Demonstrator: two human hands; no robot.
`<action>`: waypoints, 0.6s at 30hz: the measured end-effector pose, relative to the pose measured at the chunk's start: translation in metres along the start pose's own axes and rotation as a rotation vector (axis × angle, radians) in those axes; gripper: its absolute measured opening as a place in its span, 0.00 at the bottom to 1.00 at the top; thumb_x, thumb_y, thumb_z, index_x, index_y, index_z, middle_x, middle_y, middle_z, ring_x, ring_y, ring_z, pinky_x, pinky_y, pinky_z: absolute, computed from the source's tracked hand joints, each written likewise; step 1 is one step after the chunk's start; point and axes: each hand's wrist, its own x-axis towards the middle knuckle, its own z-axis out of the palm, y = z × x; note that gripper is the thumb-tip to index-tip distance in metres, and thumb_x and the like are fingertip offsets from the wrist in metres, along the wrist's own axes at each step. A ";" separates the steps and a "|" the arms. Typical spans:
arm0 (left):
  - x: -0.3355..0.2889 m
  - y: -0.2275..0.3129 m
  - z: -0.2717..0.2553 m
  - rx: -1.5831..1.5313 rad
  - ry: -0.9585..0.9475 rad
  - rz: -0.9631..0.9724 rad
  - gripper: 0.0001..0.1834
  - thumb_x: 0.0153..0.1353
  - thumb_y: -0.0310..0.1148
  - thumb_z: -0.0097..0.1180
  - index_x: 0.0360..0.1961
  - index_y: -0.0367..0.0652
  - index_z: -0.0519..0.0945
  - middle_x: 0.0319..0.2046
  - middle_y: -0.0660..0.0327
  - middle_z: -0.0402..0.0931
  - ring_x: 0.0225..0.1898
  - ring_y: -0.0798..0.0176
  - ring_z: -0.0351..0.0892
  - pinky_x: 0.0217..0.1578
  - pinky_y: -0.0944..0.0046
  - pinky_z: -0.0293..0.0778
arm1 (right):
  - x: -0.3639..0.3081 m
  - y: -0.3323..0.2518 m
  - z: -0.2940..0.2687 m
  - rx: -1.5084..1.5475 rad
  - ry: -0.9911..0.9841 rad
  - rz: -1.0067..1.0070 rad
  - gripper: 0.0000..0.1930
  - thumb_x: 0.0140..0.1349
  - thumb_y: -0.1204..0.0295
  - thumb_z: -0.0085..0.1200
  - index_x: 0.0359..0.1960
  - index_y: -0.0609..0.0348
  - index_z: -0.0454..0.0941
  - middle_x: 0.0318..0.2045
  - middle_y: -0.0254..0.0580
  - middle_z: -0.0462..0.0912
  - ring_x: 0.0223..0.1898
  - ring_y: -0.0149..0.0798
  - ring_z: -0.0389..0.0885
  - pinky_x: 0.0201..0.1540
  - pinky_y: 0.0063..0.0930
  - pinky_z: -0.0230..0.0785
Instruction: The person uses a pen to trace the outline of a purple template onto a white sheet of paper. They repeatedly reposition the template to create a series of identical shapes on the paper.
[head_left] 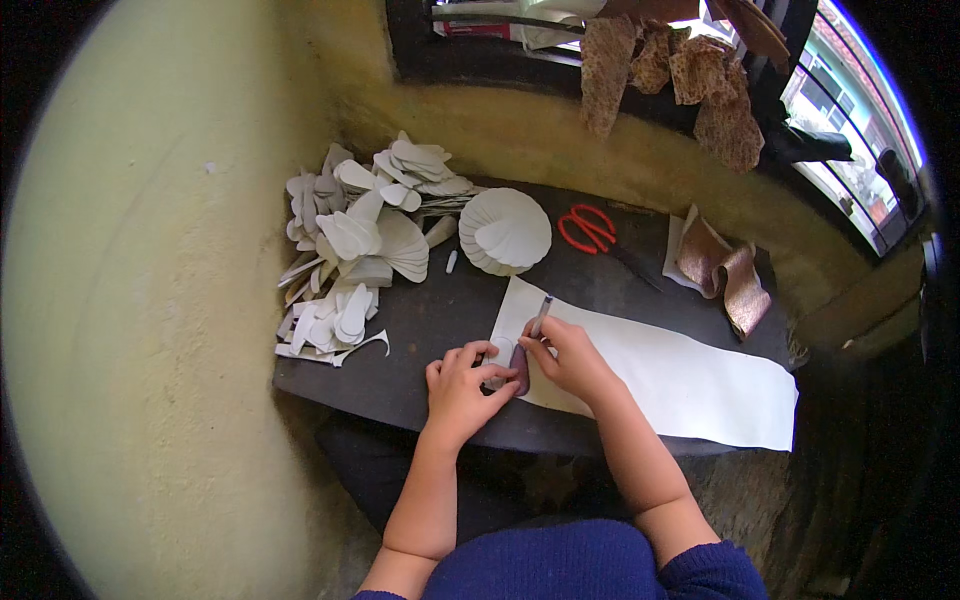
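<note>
A long strip of white sheet material (660, 380) lies slantwise across the dark table, its narrower end between my hands. On that end rests a small dark, elongated flat template (520, 374), pinned by the thumb and fingertips of my left hand (460, 392). My right hand (574, 362) grips a grey pen (542, 314), its tip hidden behind the fingers, close by the template's upper edge. Faint outlines show on the sheet beside my left fingertips.
Heaps of white rounded cut-outs (350, 235) fill the table's left end, with a fanned round stack (505, 232) beside them. Red-handled scissors (588, 228) lie beyond the strip, and brownish shiny strips (742, 290) at far right. A yellowish wall (170, 330) borders the left.
</note>
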 end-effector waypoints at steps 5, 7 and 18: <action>0.002 -0.003 -0.009 0.027 -0.004 0.015 0.12 0.49 0.47 0.69 0.33 0.57 0.89 0.51 0.69 0.75 0.56 0.59 0.70 0.57 0.53 0.57 | 0.004 -0.001 0.009 0.045 0.087 -0.083 0.05 0.63 0.77 0.57 0.38 0.64 0.76 0.32 0.48 0.83 0.34 0.47 0.84 0.39 0.35 0.76; -0.001 -0.003 -0.008 0.024 -0.008 0.001 0.12 0.49 0.47 0.69 0.33 0.58 0.89 0.51 0.69 0.75 0.56 0.60 0.70 0.57 0.53 0.56 | 0.004 -0.003 0.009 0.013 0.068 -0.058 0.04 0.63 0.77 0.57 0.37 0.64 0.76 0.31 0.48 0.83 0.34 0.47 0.84 0.39 0.34 0.76; 0.000 0.002 0.001 -0.004 0.009 0.001 0.12 0.49 0.46 0.69 0.34 0.57 0.88 0.50 0.69 0.75 0.56 0.61 0.70 0.56 0.53 0.56 | -0.006 -0.003 -0.003 0.017 0.039 -0.005 0.05 0.64 0.76 0.57 0.38 0.64 0.77 0.32 0.49 0.83 0.34 0.46 0.84 0.40 0.35 0.76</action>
